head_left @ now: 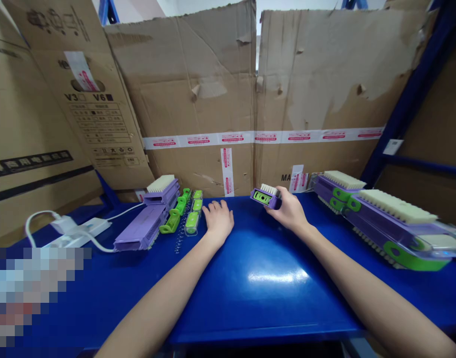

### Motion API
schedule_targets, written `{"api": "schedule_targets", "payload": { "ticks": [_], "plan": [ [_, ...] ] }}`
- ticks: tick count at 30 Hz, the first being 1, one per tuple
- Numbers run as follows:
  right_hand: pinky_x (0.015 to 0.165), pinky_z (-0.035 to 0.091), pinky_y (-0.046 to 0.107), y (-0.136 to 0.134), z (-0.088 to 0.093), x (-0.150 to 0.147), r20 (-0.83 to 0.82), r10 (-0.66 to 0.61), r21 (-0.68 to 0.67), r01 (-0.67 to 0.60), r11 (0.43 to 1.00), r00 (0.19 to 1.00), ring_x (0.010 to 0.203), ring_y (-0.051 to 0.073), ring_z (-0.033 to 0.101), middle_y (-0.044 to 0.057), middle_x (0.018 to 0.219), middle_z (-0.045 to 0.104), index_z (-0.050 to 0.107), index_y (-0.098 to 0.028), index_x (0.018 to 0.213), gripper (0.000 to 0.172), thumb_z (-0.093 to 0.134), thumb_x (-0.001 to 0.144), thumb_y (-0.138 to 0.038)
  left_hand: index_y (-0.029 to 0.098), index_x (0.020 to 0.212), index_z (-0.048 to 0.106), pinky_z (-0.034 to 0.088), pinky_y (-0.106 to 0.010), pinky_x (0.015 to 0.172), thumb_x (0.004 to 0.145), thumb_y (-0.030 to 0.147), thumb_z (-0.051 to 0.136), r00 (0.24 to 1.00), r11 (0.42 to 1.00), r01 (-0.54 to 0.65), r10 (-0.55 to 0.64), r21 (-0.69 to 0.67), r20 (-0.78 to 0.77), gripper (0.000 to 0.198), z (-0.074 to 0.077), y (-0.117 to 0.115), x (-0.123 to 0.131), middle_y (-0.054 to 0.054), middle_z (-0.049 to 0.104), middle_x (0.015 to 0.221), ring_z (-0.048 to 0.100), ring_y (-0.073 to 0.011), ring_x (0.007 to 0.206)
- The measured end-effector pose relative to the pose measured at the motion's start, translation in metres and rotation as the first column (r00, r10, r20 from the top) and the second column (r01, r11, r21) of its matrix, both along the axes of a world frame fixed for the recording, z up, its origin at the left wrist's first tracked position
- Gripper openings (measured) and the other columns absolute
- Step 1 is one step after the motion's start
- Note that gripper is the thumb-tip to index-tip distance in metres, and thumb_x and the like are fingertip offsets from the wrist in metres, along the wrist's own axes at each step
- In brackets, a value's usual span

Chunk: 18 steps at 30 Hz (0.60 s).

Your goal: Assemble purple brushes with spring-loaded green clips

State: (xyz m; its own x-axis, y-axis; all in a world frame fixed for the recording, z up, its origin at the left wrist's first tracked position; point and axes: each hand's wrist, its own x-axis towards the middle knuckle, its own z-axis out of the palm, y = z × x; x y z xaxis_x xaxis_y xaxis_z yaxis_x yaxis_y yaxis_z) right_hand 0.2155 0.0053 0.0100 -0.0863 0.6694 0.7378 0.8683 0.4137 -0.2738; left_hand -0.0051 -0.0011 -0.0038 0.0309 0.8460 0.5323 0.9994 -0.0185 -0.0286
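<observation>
At the left edge of the frame a white power strip (80, 229) and its cable lie on the blue tabletop (265, 293). Right of it sit purple brush bodies (141, 231), then green clips (175, 216), a thin spring (180, 236) and green inserts (193, 219). The left hand (218, 221) rests palm down just beside the inserts, fingers loosely spread and holding nothing. At centre, the right hand (289, 211) has its fingers closed round a small purple brush (265, 195), held just above the tabletop near the cardboard boxes (198, 84). A row of long brushes (380, 219) fills the right. The left hand could well nudge the spring and roll it away. The grip on the brush's end looks shallow, so it might tip out.
</observation>
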Motion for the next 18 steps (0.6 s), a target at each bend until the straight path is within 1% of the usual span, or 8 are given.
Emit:
{"api": "schedule_targets", "payload": {
  "ticks": [4,6,8,10,12,13,15,18],
  "plan": [
    [0.078,0.047,0.039,-0.001,0.0,-0.002,0.034,0.011,0.014,-0.012,1.0,0.999,0.09,0.029,0.063,0.012,0.097,0.066,0.05,-0.016,0.108,0.046,0.061,0.067,-0.033,0.011,0.115,0.055,0.042,-0.045,0.088,0.086,0.022,0.047,0.973,0.98,0.192,-0.184,-0.047,0.143,0.032,0.004,0.004,-0.005,-0.018,0.059,0.106,0.053,-0.0307,0.104],
    [0.079,0.047,0.039,0.0,0.0,-0.002,0.034,0.015,0.023,-0.016,1.0,0.999,0.089,0.029,0.063,0.012,0.097,0.066,0.05,-0.016,0.109,0.047,0.061,0.067,-0.034,0.016,0.112,0.056,0.043,-0.041,0.091,0.084,0.021,0.051,0.858,0.931,0.364,-0.342,0.016,0.382,0.029,0.004,0.01,-0.003,-0.013,0.061,0.104,0.055,-0.0264,0.103],
    [0.078,0.047,0.039,0.0,-0.001,-0.001,0.018,0.012,0.032,-0.013,0.999,1.0,0.089,0.029,0.063,0.012,0.099,0.066,0.05,-0.016,0.109,0.048,0.061,0.067,-0.036,0.019,0.108,0.055,0.046,-0.037,0.086,0.085,0.024,0.052,0.584,0.901,0.413,-0.374,0.133,0.72,0.024,0.005,0.015,0.001,-0.008,0.063,0.094,0.059,-0.0217,0.091],
    [0.077,0.047,0.039,0.0,-0.001,-0.001,0.0,0.011,0.039,-0.011,0.999,1.0,0.087,0.029,0.064,0.012,0.099,0.066,0.05,-0.016,0.11,0.048,0.06,0.067,-0.037,0.02,0.104,0.053,0.051,-0.034,0.075,0.087,0.027,0.049,0.176,0.925,0.336,-0.244,0.175,0.954,0.018,0.005,0.02,0.005,-0.003,0.061,0.08,0.061,-0.0172,0.072],
    [0.075,0.047,0.039,0.0,-0.001,-0.001,-0.014,0.013,0.04,-0.012,0.999,1.0,0.087,0.029,0.064,0.012,0.098,0.066,0.05,-0.017,0.11,0.048,0.06,0.067,-0.037,0.019,0.099,0.051,0.053,-0.034,0.066,0.087,0.026,0.048,-0.188,0.948,0.291,-0.072,0.125,0.979,0.014,0.007,0.021,0.007,0.0,0.059,0.073,0.058,-0.0141,0.06],
    [0.075,0.047,0.039,0.0,-0.001,-0.001,-0.017,0.015,0.039,-0.014,0.999,1.0,0.087,0.029,0.064,0.012,0.097,0.066,0.05,-0.017,0.11,0.048,0.06,0.067,-0.037,0.019,0.096,0.05,0.053,-0.034,0.063,0.087,0.025,0.048,-0.315,0.951,0.292,-0.004,0.101,0.949,0.011,0.008,0.021,0.007,0.0,0.059,0.071,0.058,-0.0133,0.058],
    [0.076,0.047,0.04,-0.001,0.0,-0.001,-0.016,0.02,0.034,-0.019,0.999,1.0,0.087,0.029,0.064,0.012,0.097,0.066,0.05,-0.017,0.11,0.048,0.061,0.067,-0.037,0.017,0.089,0.051,0.055,-0.035,0.062,0.087,0.023,0.045,-0.475,0.947,0.31,0.082,0.079,0.876,0.008,0.012,0.02,0.004,0.001,0.058,0.066,0.057,-0.0124,0.055],
    [0.077,0.047,0.041,-0.001,0.001,-0.002,-0.005,0.028,0.029,-0.028,0.999,1.0,0.088,0.03,0.064,0.013,0.098,0.066,0.05,-0.017,0.109,0.048,0.061,0.067,-0.037,0.016,0.082,0.051,0.055,-0.032,0.062,0.089,0.024,0.04,-0.561,0.945,0.311,0.097,0.101,0.822,0.015,0.018,0.019,-0.001,0.001,0.055,0.06,0.057,-0.0107,0.053]
  ]
}}
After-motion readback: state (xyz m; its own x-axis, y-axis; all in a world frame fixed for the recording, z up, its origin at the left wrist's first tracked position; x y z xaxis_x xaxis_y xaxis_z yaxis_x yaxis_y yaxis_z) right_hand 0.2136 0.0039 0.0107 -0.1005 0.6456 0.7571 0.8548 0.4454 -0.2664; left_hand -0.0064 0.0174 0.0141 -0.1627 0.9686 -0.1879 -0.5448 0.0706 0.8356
